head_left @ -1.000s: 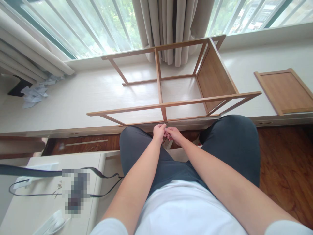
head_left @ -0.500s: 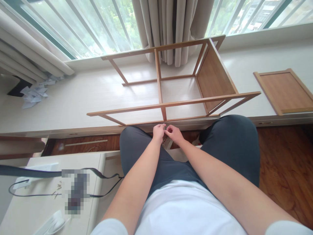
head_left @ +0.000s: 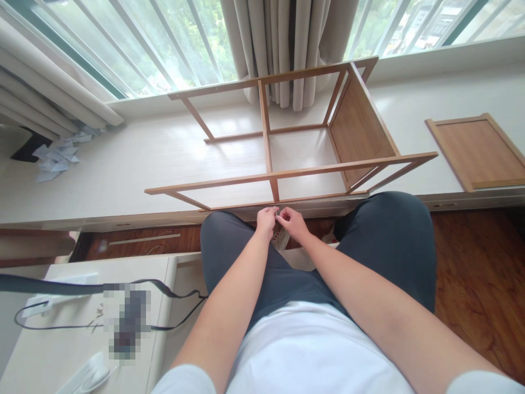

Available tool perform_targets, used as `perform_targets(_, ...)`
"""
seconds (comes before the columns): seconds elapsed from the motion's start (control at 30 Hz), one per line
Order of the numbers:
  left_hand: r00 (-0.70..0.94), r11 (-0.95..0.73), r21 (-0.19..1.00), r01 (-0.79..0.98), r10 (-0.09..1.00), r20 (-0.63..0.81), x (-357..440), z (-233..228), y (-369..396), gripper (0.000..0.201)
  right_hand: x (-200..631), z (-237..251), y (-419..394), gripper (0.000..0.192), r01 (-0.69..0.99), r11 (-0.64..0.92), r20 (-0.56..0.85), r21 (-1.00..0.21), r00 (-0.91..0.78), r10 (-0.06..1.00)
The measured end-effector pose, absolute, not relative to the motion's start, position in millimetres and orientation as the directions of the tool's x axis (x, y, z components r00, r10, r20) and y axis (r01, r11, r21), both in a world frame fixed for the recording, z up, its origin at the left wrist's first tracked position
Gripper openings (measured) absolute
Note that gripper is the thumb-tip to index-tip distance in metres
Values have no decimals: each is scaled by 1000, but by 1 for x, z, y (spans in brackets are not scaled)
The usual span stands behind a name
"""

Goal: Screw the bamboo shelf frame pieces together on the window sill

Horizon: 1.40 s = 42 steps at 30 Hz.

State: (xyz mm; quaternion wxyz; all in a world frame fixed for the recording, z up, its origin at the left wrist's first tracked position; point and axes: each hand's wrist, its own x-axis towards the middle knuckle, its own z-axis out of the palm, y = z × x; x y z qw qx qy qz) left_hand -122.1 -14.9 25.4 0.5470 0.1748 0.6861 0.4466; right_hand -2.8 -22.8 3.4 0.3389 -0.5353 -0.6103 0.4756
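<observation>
Item pinched between left hand and right hand too small to identify. Object on table pixelated. Loose panel clipped by right edge.

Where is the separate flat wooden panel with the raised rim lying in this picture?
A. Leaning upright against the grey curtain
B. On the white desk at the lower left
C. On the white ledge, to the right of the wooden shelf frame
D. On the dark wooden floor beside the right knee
C: the flat wooden panel with the raised rim lies on the white window ledge, right of the open wooden shelf frame and apart from it.
</observation>
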Motion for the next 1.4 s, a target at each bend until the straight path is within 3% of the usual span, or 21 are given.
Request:
perform_targets(0.9,-339,554,805,-212,731,-592,-123,25,-13,20,-4,1,-21,24,253,-24,-67,-967,-164,984)
perform_targets(1.4,-346,574,796,-191,720,-602,-122,24,-10,19,-3,-7,-19,25,86,-229,-241,-970,-157,958)
